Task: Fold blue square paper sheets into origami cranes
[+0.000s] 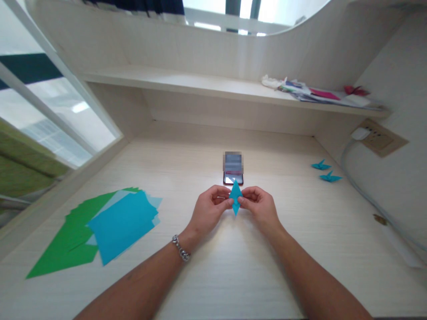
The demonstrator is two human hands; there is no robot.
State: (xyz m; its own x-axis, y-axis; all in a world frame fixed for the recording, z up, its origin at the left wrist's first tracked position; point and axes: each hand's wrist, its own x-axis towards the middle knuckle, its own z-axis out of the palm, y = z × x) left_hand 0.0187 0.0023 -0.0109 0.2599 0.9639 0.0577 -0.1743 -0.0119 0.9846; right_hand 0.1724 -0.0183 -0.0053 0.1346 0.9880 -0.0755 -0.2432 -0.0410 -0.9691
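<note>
A small piece of folded blue paper (235,195), diamond-shaped and pointed at top and bottom, is held upright over the middle of the desk. My left hand (212,205) pinches its left corner between thumb and fingers. On the opposite corner, my right hand (259,204) has the same kind of pinch. Just beyond the paper lies a phone (233,178), its screen lit and partly blurred out. Two finished-looking blue paper cranes, a farther crane (320,165) and a nearer crane (330,177), sit to the right.
Blue paper sheets (123,226) overlap green sheets (63,244) on the left of the desk (207,284). A shelf (187,84) at the back carries papers (320,94). On the right, a white cable (362,191) runs from a plug (360,133) in a wall socket (383,138).
</note>
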